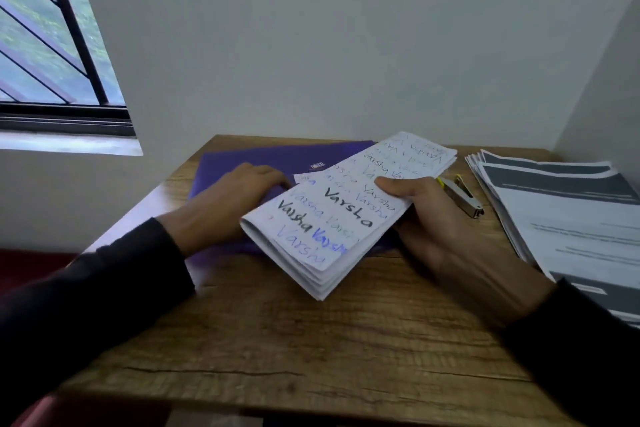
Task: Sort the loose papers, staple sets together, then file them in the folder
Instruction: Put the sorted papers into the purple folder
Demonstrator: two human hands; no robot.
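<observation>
A set of white handwritten papers (343,211), several sheets thick, is lifted above the table, tilted from lower left to upper right. My right hand (446,236) grips its right edge, thumb on top. Beneath it lies a purple folder (277,156) flat on the wooden table. My left hand (228,204) rests on the folder with fingers curled at its cover edge, just left of the papers. A metal stapler (462,198) with a yellow part lies to the right of my right hand.
A fanned stack of printed papers (561,218) with dark bands fills the table's right side. The wooden table (294,340) stands in a corner of white walls. A barred window (52,45) is at upper left.
</observation>
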